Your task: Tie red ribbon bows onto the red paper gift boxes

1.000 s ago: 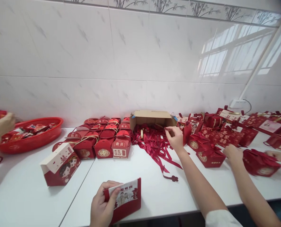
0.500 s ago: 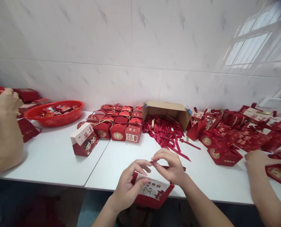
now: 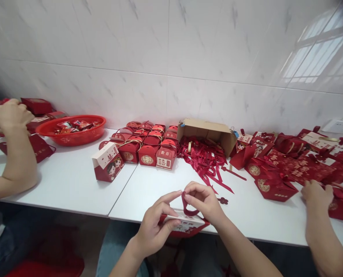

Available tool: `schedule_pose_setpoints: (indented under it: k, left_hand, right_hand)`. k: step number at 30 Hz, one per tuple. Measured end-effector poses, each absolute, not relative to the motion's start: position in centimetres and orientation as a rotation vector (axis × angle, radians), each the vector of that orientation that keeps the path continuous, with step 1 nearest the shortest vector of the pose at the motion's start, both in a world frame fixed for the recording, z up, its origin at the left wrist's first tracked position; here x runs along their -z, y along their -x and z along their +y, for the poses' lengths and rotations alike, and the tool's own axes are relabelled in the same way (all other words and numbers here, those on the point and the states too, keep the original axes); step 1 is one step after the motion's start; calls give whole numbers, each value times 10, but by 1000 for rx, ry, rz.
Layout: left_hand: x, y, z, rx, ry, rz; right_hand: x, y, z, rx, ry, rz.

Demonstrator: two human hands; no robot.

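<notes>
Since the earlier frame, the strap [image 3: 185, 209] has been drawn into a loop above the held box [image 3: 188, 226], whose printed face now tilts farther from view. From left to right: the red basin [image 3: 71, 141] contains small wrapped packets [image 3: 76, 127]. The white-topped box [image 3: 108, 162] stands in front of the rows of small red boxes [image 3: 147, 155]; these are closed and their contents hidden. The left hand [image 3: 156, 225] grips the held box, at the front edge of the worktop [image 3: 148, 190], between thumb and fingers. The right hand [image 3: 203, 200] pinches the strap between thumb and fingertips. Behind it, the open-sided carton [image 3: 210, 126] contains ribbons [image 3: 204, 156] that spill onto the worktop. The bow-topped box [image 3: 276, 189] stands farther right; its contents are hidden.
</notes>
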State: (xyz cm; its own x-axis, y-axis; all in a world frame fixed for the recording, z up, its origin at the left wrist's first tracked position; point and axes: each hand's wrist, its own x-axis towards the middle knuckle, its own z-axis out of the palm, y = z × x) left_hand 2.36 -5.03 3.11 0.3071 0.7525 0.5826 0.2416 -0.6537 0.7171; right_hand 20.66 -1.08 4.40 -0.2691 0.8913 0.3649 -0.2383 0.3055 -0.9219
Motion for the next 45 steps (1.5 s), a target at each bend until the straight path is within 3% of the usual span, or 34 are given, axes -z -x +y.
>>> schedule_pose_setpoints:
  k: [12, 27, 45]
  left_hand:
    - [-30, -21, -55, -1347, -2055, 845]
    - [-27, -27, -59, -1365, -1917, 777]
    - [-11, -33, -46, -1401, -1744, 800]
  right_hand:
    - [-39, -201, -16, -1297, 695, -1349]
    - [-47, -204, -19, -945, 617, -1525]
    - [-25, -191, -3, -765, 575, -1499]
